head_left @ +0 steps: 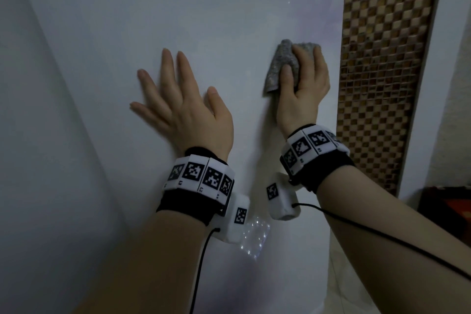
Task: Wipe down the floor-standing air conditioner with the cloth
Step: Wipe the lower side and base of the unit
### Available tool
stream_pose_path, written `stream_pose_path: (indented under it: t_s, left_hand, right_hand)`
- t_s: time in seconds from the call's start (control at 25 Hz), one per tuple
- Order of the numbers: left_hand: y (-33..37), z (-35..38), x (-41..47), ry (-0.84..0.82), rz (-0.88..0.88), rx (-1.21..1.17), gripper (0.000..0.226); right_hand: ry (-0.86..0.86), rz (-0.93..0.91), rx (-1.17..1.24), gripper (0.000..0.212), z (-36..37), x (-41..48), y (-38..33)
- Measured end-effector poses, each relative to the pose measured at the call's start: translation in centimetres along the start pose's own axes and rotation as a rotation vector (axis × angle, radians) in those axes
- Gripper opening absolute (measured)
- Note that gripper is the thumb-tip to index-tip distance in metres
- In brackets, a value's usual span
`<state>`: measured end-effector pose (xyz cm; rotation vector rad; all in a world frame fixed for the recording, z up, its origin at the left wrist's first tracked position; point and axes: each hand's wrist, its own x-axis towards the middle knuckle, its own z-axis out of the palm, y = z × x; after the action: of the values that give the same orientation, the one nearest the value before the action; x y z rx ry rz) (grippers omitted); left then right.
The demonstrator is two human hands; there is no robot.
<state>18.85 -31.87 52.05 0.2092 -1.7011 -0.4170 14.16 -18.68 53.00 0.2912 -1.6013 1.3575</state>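
Crumpled grey cloth (284, 65) against white air conditioner (204, 20).

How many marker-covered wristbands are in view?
2. One wristband sits behind the left hand; the other behind the right hand gripping the cloth. None seems hidden.

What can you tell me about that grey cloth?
The cloth is grey, speckled and coarse-looking, bunched into a folded wad. The right hand grips it, thumb across its front and fingers over its top, and presses it against the white front of the air conditioner, near the right edge. One corner hangs down beside the thumb.
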Motion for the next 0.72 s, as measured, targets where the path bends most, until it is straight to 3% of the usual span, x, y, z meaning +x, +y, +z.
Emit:
stream_pose_path:
  t_s: [0.16, 0.32, 0.48, 0.64, 0.72]
  left_hand:
    - [-0.4, -0.3, 0.0, -0.004, -0.004, 0.011, 0.066]
    - [-1.2, -0.6, 0.1, 0.002, -0.009, 0.007, 0.066]
    - [-1.7, -1.0, 0.2, 0.008, -0.020, 0.004, 0.066]
    - [-2.6, -1.5, 0.4, 0.008, -0.039, -0.009, 0.066]
    - [-3.0, -1.7, 0.5, 0.012, -0.046, -0.007, 0.066]
  right_hand:
    - [-0.152, -0.213, -0.046, 0.035, 0.6, -1.2, -0.2]
    - [-0.024, -0.042, 0.002, 0.036, 1.0, -1.1, -1.3]
    - [-0.153, -0.235, -0.043, 0.035, 1.7, -2.4, -1.3]
    - [-0.034, -0.064, -0.005, 0.036, 1.9, -2.1, -2.3]
    - [-0.106, -0.168, -0.035, 0.036, 2.6, -3.2, -2.7]
